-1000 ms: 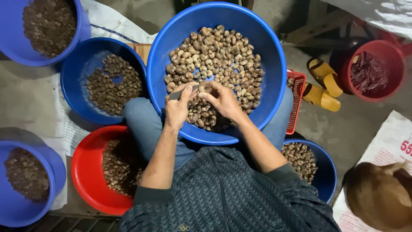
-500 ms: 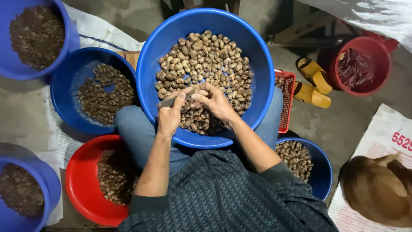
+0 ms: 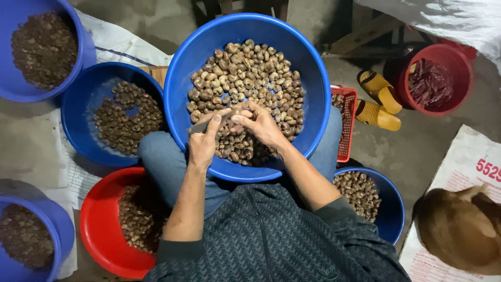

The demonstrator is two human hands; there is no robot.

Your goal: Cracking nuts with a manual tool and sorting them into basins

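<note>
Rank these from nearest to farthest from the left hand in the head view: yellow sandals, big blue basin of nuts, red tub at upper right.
From the left hand:
1. Big blue basin of nuts, directly under the hand.
2. Yellow sandals, on the floor to the right.
3. Red tub, far upper right.

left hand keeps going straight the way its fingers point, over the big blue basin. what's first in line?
The left hand holds a small knife, fingers pointing up and right. Straight on, it would first meet the right hand, whose fingertips already close in at a nut; beyond lies the nut pile in the big blue basin. Depth is unclear.
</note>
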